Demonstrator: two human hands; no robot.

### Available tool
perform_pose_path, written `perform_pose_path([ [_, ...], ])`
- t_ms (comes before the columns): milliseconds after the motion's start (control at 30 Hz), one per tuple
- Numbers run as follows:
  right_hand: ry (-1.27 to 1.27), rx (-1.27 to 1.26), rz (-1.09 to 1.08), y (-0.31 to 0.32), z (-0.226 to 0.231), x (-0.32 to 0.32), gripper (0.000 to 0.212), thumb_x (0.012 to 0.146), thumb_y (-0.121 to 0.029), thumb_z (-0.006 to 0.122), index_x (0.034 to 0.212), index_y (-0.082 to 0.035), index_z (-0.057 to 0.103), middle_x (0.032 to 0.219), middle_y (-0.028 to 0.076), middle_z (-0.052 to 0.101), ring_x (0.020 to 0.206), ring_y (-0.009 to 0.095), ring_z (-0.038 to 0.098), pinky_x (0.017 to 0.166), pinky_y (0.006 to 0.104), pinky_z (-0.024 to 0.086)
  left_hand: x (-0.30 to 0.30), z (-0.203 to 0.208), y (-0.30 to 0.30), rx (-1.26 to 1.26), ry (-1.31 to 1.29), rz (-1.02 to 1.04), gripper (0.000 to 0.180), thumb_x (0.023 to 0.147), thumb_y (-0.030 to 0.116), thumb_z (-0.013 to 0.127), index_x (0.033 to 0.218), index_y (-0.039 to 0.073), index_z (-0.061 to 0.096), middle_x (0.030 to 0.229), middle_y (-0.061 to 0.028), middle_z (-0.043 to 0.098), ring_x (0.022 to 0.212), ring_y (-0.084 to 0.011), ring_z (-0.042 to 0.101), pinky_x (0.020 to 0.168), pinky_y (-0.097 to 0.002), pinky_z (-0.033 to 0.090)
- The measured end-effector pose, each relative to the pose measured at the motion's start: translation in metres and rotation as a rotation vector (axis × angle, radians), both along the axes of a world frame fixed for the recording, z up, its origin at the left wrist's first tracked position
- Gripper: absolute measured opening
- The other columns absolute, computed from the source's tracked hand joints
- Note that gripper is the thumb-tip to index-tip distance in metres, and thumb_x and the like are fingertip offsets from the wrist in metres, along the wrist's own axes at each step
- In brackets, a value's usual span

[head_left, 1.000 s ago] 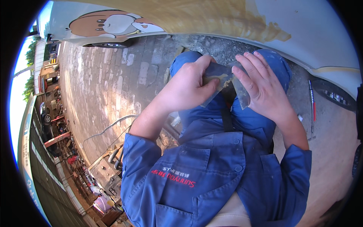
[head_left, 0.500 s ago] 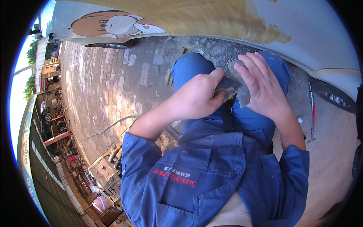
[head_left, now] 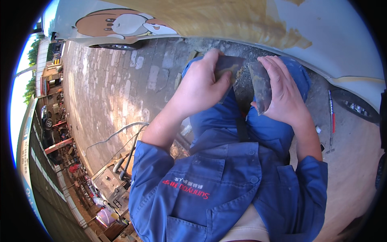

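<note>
Catalogued from my remote seat, largest first: one paved floor [head_left: 117, 86], grey and worn; one pale vehicle body [head_left: 334, 48] across the top of my view; one blue work jacket [head_left: 193, 169] with blue trousers [head_left: 219, 121], knees set before the vehicle; one coating [head_left: 242, 20], tan, putty-like, ragged along its right side; one cartoon animal decal [head_left: 115, 25], brown and white, left of that coating; one vehicle wheel [head_left: 354, 105], at right; one long rod-shaped tool [head_left: 332, 121], partly red, lying on the ground near the wheel. Next, two bare hands, both occupied. The left hand [head_left: 203, 82] grips a dark left spreader [head_left: 230, 62], thumb pressed over its face. The right hand [head_left: 284, 90] holds a dark right spreader [head_left: 262, 82] along its fingers, with the thumb at the lower end. I log both spreaders as flat plates above the knees, near each other, not touching, and well apart from the coated panel. Smallest entry: putty-like residue [head_left: 231, 73], tan, on the left plate; the right one carries smears too. Status, by my judgement: a broad stretch of the panel is already covered, while the residue on the plates looks not yet cleared or used up. Whether the coating counts as finished I cannot tell, since the upper edge of my view cuts it off and its thickness does not show.
</note>
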State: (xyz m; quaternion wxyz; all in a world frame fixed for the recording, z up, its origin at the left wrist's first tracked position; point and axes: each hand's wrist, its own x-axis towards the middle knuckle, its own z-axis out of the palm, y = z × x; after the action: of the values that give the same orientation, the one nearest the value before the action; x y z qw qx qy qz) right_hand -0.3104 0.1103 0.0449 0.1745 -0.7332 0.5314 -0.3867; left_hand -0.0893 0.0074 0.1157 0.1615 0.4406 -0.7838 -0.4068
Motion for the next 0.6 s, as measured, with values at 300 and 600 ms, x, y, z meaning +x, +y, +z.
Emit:
perform_pose_path([
  [300, -1.288, 0.470, 0.369, 0.006, -0.025, 0.016, 0.128, 0.069, -0.044, 0.096, 0.160, 0.006, 0.021, 0.158, 0.018, 0.040, 0.150, 0.028, 0.036, 0.124, 0.0409, 0.025, -0.015, -0.044, 0.020, 0.321, 0.689, 0.209, 0.030, 0.097, 0.006, 0.071, 0.119, -0.002, 0.053, 0.106, -0.0079, 0.070, 0.094, -0.0096, 0.066, 0.082, -0.0270, 0.056],
  [600, -1.271, 0.615, 0.495, 0.020, -0.043, 0.012, 0.092, 0.081, -0.017, 0.089, 0.154, -0.002, 0.035, 0.143, 0.008, 0.053, 0.133, 0.019, 0.050, 0.111, 0.0370, 0.041, -0.033, -0.048, 0.052, 0.244, 0.487, 0.023, 0.026, 0.097, 0.003, 0.068, 0.117, 0.001, 0.050, 0.101, -0.0047, 0.067, 0.094, -0.0083, 0.062, 0.081, -0.0262, 0.052],
])
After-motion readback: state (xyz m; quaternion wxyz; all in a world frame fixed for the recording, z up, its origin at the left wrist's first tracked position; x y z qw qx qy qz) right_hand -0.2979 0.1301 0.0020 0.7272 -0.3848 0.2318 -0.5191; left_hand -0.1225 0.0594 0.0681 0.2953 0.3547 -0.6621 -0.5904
